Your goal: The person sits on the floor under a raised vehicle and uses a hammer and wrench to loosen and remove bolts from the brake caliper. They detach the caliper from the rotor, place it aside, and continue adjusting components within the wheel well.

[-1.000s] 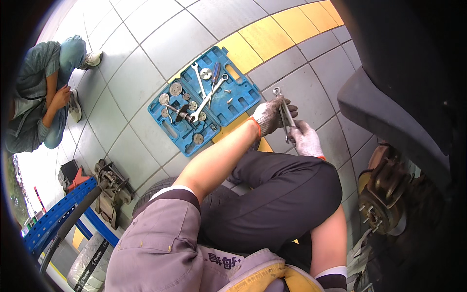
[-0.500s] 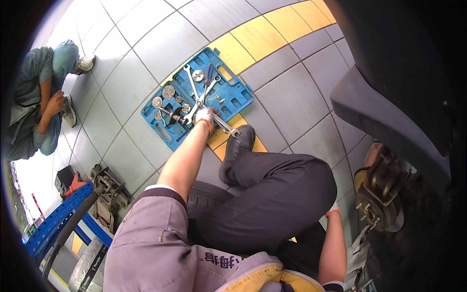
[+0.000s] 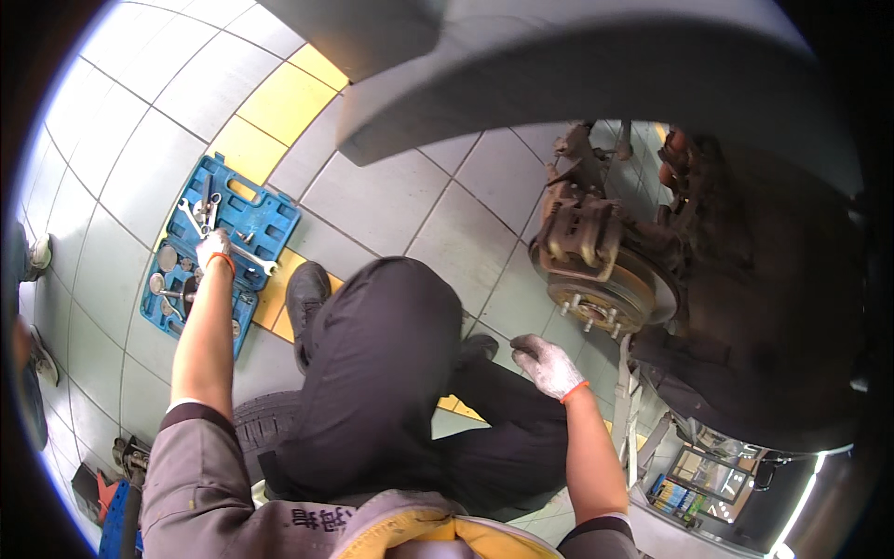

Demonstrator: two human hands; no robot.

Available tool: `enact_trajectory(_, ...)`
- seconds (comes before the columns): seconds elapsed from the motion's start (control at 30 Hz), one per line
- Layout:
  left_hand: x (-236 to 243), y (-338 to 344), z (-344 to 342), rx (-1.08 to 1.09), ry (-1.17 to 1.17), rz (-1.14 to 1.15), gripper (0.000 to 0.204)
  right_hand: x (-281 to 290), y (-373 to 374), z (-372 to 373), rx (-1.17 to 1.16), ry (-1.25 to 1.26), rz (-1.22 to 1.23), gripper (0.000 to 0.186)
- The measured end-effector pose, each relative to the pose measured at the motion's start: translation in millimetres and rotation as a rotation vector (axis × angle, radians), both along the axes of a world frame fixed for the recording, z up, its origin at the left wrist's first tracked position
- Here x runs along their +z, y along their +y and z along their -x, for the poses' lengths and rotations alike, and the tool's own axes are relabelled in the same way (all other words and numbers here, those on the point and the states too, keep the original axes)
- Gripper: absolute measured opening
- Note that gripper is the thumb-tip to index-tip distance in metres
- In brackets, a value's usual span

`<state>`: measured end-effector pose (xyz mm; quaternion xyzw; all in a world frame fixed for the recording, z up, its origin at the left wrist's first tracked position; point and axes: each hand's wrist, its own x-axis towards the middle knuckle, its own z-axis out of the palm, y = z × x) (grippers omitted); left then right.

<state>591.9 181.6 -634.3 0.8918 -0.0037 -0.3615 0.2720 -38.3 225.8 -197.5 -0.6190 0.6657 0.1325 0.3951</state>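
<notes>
My left hand (image 3: 213, 248), in a white glove with an orange cuff, reaches far left into an open blue tool case (image 3: 270, 222) on the tiled floor. It lies over the tools, with a silver wrench (image 3: 256, 262) sticking out from under it; whether it grips the wrench is unclear. Round silver adapters (image 3: 166, 258) fill the case's left side. My right hand (image 3: 548, 364), gloved alike, hovers with loosely curled fingers and nothing in it, just below and left of a bare brake disc (image 3: 610, 291) with wheel studs. A rusty caliper (image 3: 577, 231) sits on the disc.
I sit on a tyre (image 3: 257, 430) with dark-trousered legs bent and a black shoe (image 3: 304, 291) by the case. The car's grey wheel arch (image 3: 559, 84) curves overhead. Yellow floor tiles (image 3: 279, 102) run past the case. Another person's shoe (image 3: 38, 252) shows at the far left.
The view has swung right from the tool case to the wheel hub. My right hand left the case area and now hangs by the brake disc. My left hand stays on the case.
</notes>
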Motion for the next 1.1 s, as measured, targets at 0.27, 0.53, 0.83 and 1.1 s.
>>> enact_trajectory(0.27, 342, -34, 140, -0.701, 0.189, 0.763, 0.044, 6, -27, 17, 0.069, -0.025, 0.172, 0.04)
enact_trajectory(0.53, 468, 3, 179, -0.869, -0.169, 1.106, 0.044, -71, 3, 23, 0.317, 0.178, -0.303, 0.041)
enact_trajectory(0.83, 224, 82, -12, -0.446, -0.43, 0.222, 0.043, -58, 3, 30, 0.033, -0.129, 0.021, 0.039)
enact_trajectory(1.1, 115, 98, -26, -0.738, -0.253, -0.022, 0.039, -86, 36, 66, -0.006, 0.107, -0.165, 0.038)
